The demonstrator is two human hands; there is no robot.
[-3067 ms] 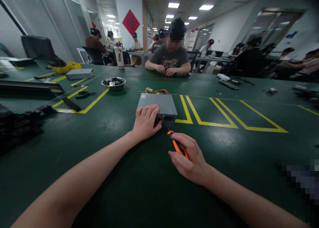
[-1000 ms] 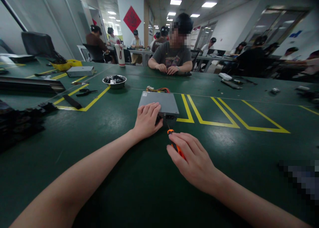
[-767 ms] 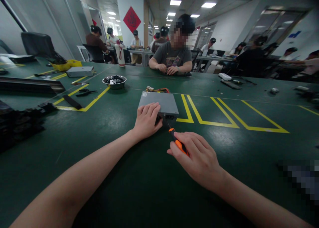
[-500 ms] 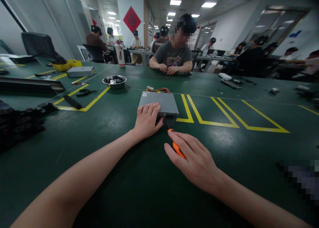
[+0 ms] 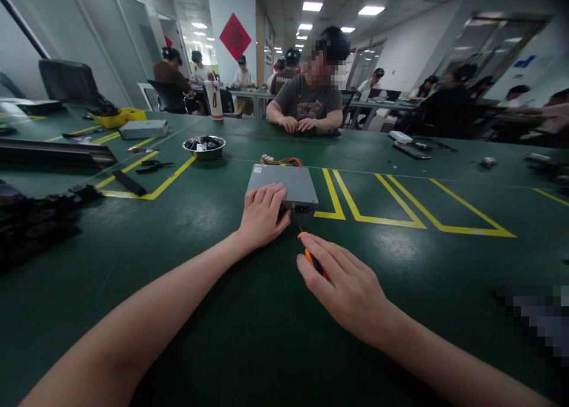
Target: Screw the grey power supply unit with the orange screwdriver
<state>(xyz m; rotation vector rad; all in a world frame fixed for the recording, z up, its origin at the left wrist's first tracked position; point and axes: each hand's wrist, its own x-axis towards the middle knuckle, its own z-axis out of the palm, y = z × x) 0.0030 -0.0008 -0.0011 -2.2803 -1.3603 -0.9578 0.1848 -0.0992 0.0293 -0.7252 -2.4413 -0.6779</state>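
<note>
A grey metal computer power supply lies on the green table, its socket side facing me and a bundle of coloured cables at its far end. My left hand grips its near left corner, fingers over the top and thumb at the front face. In my right hand is an orange and black screwdriver, held between thumb and fingers. Its thin shaft points up at the front face near the socket; whether the tip sits in a screw I cannot tell.
A steel bowl of small dark parts stands to the left, beyond black pieces. Yellow tape marks the green table. Across it sits a person with both hands on the tabletop. Dark parts are heaped at far left.
The screwdriver handle has turned in my right hand, showing more black now. My right fingers have shifted slightly. My left hand and the power supply stay in place.
</note>
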